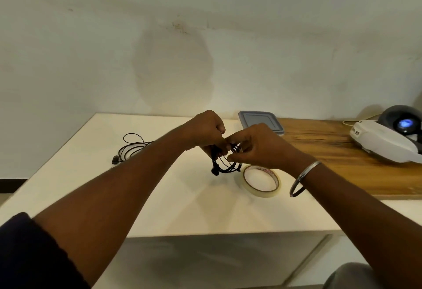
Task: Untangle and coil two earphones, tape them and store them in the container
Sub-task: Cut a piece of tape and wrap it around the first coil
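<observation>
Here a black coiled earphone (225, 163) is pinched by left hand (206, 130) and right hand (258, 146), tape roll (261, 180) just below-right of grip

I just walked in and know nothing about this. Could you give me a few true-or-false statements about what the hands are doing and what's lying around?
1. The left hand and right hand both hold a black earphone above the table. True.
2. The second earphone is in the container. False: it lies loose on the table, at the left.
3. The tape roll lies flat on the table. True.
4. The container stands open. False: its grey lid is on.
5. A bangle is on the left wrist. False: it is on the right wrist.
</observation>
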